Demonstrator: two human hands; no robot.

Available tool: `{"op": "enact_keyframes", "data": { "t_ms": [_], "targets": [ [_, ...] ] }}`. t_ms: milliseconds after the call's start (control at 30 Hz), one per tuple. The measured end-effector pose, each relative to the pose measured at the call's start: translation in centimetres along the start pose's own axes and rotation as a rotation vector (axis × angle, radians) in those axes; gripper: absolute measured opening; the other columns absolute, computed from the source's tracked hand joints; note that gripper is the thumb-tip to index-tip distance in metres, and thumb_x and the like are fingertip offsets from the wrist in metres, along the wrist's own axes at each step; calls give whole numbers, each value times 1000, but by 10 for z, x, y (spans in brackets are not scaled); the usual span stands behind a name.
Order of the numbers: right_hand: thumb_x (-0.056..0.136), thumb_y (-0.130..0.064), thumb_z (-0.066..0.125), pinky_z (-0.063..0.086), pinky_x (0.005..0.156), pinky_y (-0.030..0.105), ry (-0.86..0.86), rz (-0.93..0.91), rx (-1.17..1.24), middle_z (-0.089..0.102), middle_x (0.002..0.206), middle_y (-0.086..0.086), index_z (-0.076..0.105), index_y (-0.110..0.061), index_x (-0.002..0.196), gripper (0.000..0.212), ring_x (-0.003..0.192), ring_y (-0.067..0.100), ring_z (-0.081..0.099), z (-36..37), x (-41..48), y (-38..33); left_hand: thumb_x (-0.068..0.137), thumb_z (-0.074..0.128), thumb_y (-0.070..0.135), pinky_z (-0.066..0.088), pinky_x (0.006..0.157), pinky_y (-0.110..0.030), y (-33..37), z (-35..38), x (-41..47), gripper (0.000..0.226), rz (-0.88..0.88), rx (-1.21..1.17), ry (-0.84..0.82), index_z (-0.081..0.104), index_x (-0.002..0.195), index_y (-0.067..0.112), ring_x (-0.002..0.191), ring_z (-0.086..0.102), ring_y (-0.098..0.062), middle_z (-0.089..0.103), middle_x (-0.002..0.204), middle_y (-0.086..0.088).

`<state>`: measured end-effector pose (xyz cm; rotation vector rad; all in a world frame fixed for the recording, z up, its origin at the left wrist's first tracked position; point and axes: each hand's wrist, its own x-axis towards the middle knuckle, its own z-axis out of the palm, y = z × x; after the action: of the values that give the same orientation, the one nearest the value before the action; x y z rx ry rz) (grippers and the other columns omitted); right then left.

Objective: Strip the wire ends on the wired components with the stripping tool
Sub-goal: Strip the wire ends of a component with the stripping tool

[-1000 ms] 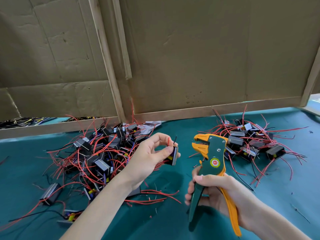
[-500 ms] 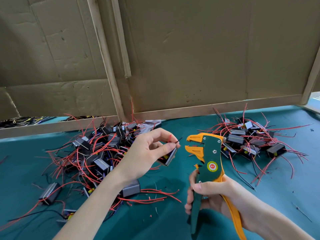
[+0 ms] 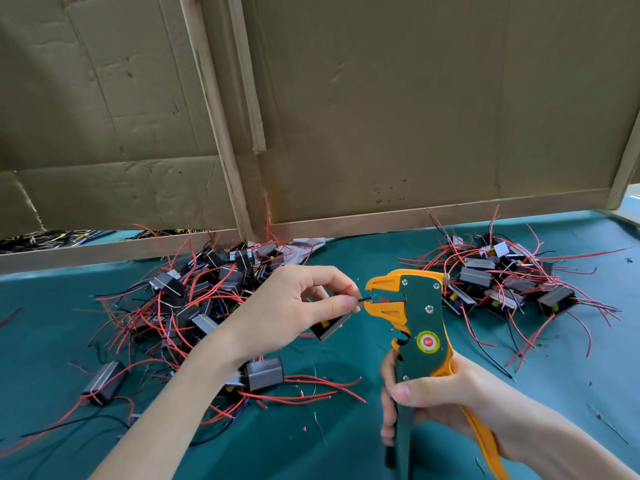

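Pinching a black wire (image 3: 365, 299) between thumb and forefinger, the left hand (image 3: 291, 306) holds it out level toward the right, above the green bench (image 3: 571, 393). In the head view the wire's free tip lies between the parted orange jaws of the stripping tool (image 3: 424, 317); I cannot tell whether the jaws touch it. Under the same fingers hangs the wire's small dark block (image 3: 329, 329), tilted, with a grey face and a yellow spot, clear of the bench. A red wire (image 3: 347, 289) curls up over the forefinger.

The right hand (image 3: 443, 396) is wrapped around the tool's handles. Its thumb lies across the green front handle with the fingers curled behind it, and the orange handle runs down past the palm toward the wrist. The tool stands nearly upright, its head at the top pointing left, with a round red and yellow sticker on its green body.

To the left, behind the left forearm, lies a big heap of blocks (image 3: 207, 292) tangled in red and black wires. A smaller heap (image 3: 502, 282) sits to the right, behind the tool head. One grey block (image 3: 265, 374) lies on the bench just below the left wrist, and a second block (image 3: 104, 381) lies near the left edge. Bits of wire are scattered on the cloth. Cardboard panels (image 3: 415, 98) with wooden strips (image 3: 221, 133) stand at the back of the bench.
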<state>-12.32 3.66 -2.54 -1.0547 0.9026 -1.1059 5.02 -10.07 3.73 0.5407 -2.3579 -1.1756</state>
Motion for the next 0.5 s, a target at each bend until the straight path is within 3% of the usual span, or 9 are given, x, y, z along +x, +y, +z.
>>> {"op": "enact_keyframes", "data": {
  "t_ms": [133,267,500],
  "targets": [
    [73,-15,71,53,70,40,-20,6,-38,63,75,23,62,-6,75,13,72,37,64,0,-3,-3,85,70,24,37,58,-10,3,-3,-1,6,-11,20,-35,71,80,28,58,49,-3,63,63,10],
    [75,-18,74,53,70,39,-13,19,-62,64,74,21,63,-9,78,15,70,35,64,2,-6,-4,82,70,30,41,63,-21,6,-8,-2,4,-9,50,-64,72,79,31,64,52,-8,67,73,-8],
    [70,-25,79,52,54,32,58,50,-44,60,54,15,63,-13,66,21,47,27,59,12,-5,2,84,71,24,38,59,-21,6,-11,-2,4,0,85,-96,74,82,22,61,48,-7,64,66,0]
  ]
}}
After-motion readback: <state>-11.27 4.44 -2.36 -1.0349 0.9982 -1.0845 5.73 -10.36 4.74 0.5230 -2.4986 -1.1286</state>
